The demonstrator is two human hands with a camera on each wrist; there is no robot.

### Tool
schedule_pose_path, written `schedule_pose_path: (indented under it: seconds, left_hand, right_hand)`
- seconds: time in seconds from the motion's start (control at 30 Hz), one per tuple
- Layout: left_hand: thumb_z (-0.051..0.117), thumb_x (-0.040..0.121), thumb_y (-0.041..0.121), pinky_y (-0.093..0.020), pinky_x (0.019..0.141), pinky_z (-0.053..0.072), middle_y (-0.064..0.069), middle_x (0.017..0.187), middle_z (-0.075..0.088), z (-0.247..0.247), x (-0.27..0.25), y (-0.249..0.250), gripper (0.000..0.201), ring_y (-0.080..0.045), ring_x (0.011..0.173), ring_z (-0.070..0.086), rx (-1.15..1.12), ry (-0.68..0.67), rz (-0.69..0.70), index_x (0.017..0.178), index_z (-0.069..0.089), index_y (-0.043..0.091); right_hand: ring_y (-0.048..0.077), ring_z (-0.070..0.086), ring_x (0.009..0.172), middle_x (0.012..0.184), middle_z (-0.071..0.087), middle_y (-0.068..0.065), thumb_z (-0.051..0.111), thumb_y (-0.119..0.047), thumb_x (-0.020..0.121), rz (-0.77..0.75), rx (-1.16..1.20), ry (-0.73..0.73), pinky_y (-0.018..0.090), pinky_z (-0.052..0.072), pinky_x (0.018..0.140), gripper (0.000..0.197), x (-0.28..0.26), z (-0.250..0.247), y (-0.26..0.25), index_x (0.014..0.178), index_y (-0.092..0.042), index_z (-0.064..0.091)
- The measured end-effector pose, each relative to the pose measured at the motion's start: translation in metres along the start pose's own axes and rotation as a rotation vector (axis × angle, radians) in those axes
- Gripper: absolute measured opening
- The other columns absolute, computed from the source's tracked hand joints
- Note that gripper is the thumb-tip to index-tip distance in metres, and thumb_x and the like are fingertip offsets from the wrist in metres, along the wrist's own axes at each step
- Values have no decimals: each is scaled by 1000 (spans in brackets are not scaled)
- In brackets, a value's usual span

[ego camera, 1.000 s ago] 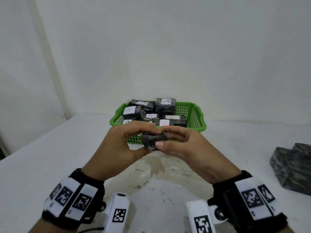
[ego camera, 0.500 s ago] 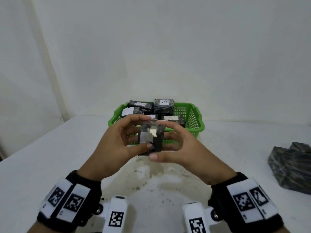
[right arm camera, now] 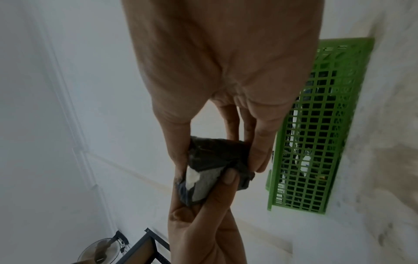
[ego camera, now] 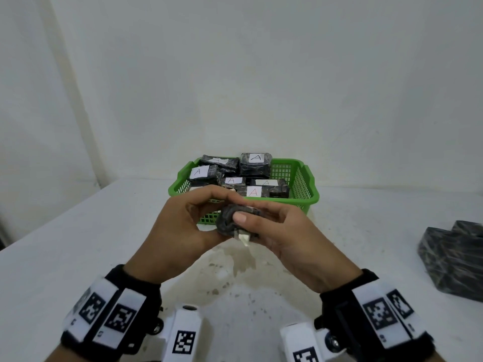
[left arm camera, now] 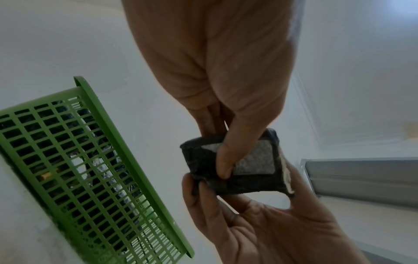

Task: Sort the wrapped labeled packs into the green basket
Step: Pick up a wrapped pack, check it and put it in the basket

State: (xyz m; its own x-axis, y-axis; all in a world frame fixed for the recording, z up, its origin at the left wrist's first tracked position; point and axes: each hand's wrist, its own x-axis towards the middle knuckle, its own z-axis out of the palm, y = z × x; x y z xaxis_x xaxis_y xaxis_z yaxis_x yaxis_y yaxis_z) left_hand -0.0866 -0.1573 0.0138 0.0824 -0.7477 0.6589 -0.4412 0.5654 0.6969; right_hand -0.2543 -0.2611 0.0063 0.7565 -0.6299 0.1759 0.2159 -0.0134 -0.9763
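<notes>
A small dark wrapped pack (ego camera: 230, 223) with a pale label hangs above the table just in front of the green basket (ego camera: 305, 189). Both hands grip it. My left hand (ego camera: 188, 226) pinches its left end, thumb across the label, as the left wrist view shows on the pack (left arm camera: 237, 166). My right hand (ego camera: 282, 231) holds its right end, thumb on top. The right wrist view shows the pack (right arm camera: 212, 164) with a white label corner peeling. In the basket lie several dark packs with white labels marked A (ego camera: 254, 164).
A pile of dark wrapped packs (ego camera: 454, 259) sits at the table's right edge. The white table (ego camera: 78, 244) is stained under my hands. The basket (left arm camera: 90, 178) stands close ahead near the white wall. A dark frame and a fan (right arm camera: 99, 251) show below.
The pack stood upright with its label facing me half a second ago. Now both hands have turned it flat, label side down and toward me, and lowered it slightly.
</notes>
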Motion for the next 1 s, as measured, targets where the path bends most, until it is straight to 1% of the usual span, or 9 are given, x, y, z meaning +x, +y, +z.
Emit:
schedule_pose_path:
  seconds: [0.13,0.27,0.37,0.53,0.6,0.67,0.77,0.9,1.0]
  left_hand:
    - [85,72,-4,-29,94,56,-5,108,75,-5,1,-1,38,-25,107,72,-3,33,13,105,72,9]
    - [84,75,6,-27,96,54,-2,107,74,-5,2,1,32,-23,107,70,59,21,74,104,72,9]
    - [81,77,15,-28,95,54,-1,106,74,-3,2,1,29,-24,107,70,92,19,82,105,72,11]
    - [82,79,15,-36,94,56,0,105,74,-3,1,-1,26,-24,105,70,171,49,115,103,74,11]
    - [82,78,11,-43,94,56,0,105,74,-4,0,-3,26,-26,105,70,198,72,113,102,74,12]
    - [81,75,2,-47,94,55,-1,106,74,-6,0,-3,30,-26,106,69,222,85,106,103,74,13]
    - [83,76,0,-48,96,55,1,111,73,-4,1,0,37,-26,111,68,280,61,119,108,73,15]
    - [89,75,12,-34,109,49,12,139,61,-7,0,2,73,-13,133,57,245,-17,-92,139,57,26]
    - [81,83,21,-29,100,55,9,142,61,-9,-1,4,69,-12,132,59,28,-88,-280,146,52,27]
  right_hand:
    - [25,72,118,122,76,10,89,-23,69,-15,9,-26,41,54,105,63,2,-6,-1,127,-10,69]
    - [23,73,116,123,75,13,88,-14,68,-49,27,-2,43,54,108,62,3,-9,2,126,-9,68]
    - [22,72,118,125,75,10,92,-23,66,-28,-2,-25,44,53,108,69,2,-7,1,129,-11,67]
    - [20,72,118,130,73,6,99,-29,62,7,-43,18,46,55,107,76,1,-6,0,130,-17,66]
    - [23,73,114,131,71,10,95,-38,64,67,-6,4,45,58,101,77,-1,-4,-4,131,-15,66]
    - [31,74,101,123,74,19,89,-40,78,110,49,-46,41,63,89,62,-5,0,-11,126,-7,70]
    - [35,72,91,120,72,27,78,-30,80,112,129,-49,34,64,74,54,-8,1,-17,122,3,71]
    - [29,70,94,122,73,25,70,-5,89,103,150,5,32,63,75,38,-4,-9,-16,127,0,69]
    - [27,69,94,121,73,24,61,7,92,92,97,32,37,62,80,39,-3,-15,-15,126,-8,72]
